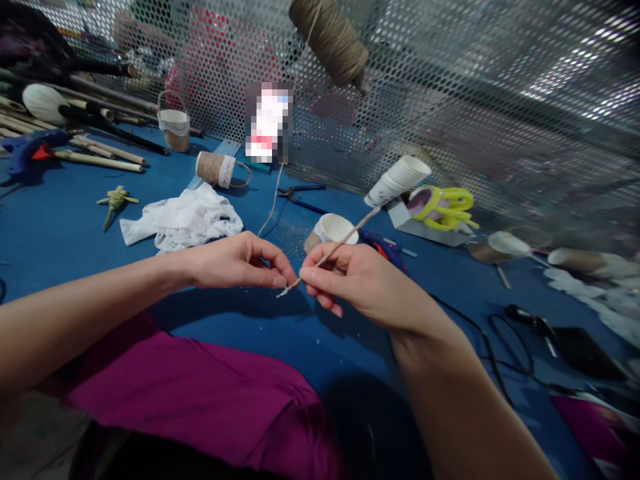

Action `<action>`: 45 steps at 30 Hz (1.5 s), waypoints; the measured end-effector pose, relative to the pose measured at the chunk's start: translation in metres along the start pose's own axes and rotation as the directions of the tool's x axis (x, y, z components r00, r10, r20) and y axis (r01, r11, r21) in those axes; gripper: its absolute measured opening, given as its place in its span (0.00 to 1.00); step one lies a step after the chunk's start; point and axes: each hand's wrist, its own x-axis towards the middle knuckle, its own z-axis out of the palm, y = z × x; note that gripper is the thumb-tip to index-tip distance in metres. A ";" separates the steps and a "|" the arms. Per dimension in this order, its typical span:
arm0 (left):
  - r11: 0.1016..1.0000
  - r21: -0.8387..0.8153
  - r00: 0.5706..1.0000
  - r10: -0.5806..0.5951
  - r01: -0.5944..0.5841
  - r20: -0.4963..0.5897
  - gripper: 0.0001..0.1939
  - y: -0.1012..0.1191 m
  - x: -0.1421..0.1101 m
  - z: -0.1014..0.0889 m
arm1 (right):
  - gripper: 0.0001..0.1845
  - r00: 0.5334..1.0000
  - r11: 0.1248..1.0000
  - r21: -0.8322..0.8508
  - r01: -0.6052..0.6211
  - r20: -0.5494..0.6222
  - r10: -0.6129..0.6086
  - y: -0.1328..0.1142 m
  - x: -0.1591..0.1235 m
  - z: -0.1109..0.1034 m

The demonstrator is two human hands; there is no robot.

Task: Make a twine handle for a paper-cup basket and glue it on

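My right hand [345,277] pinches a thin, stiff length of brown twine [344,241] between thumb and fingers. It slants from upper right to lower left and ends in a pale, shiny tip. At that lower end my left hand [250,263] is closed, thumb and forefinger pressed together on the twine; its other fingers are partly hidden. Just behind my right hand stands a paper cup [336,229] with a brown wrapped side, partly covered by the hand. Crumpled white lace [193,217] lies beyond my left forearm.
On the blue table [240,327] lie pliers [303,195], a glue gun [35,150], a small twine basket [216,169] and a green woven figure [117,199]. Stacked paper cups [399,180] lean at the mesh screen. A twine spool [330,40] hangs above. Black cables [493,347] lie right.
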 end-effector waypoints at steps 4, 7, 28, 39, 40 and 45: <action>1.000 -0.003 1.000 -0.006 0.006 0.001 0.05 0.000 0.000 0.000 | 0.05 1.000 1.000 -0.012 -0.002 0.025 0.003 0.000 0.000 -0.001; 1.000 -0.001 1.000 -0.009 0.009 0.004 0.05 0.000 0.000 0.000 | 0.05 1.000 1.000 -0.005 -0.007 0.025 0.007 -0.001 0.000 -0.001; 0.998 -0.021 0.998 -0.058 0.057 -0.026 0.07 -0.001 -0.001 0.000 | 0.05 1.000 0.998 0.060 -0.014 0.001 0.014 0.000 0.002 0.000; 0.999 0.041 0.994 -0.011 0.015 -0.107 0.06 -0.001 0.000 -0.001 | 0.05 0.989 0.945 0.325 -0.017 -0.133 0.064 0.004 0.009 0.014; 0.999 0.043 0.993 -0.007 0.012 -0.114 0.06 -0.001 0.000 -0.002 | 0.05 0.987 0.937 0.349 -0.016 -0.146 0.072 0.004 0.010 0.015; 0.999 0.040 0.990 -0.019 0.025 -0.141 0.05 0.001 -0.001 -0.001 | 0.06 0.978 0.925 0.379 -0.019 -0.187 0.096 0.006 0.013 0.020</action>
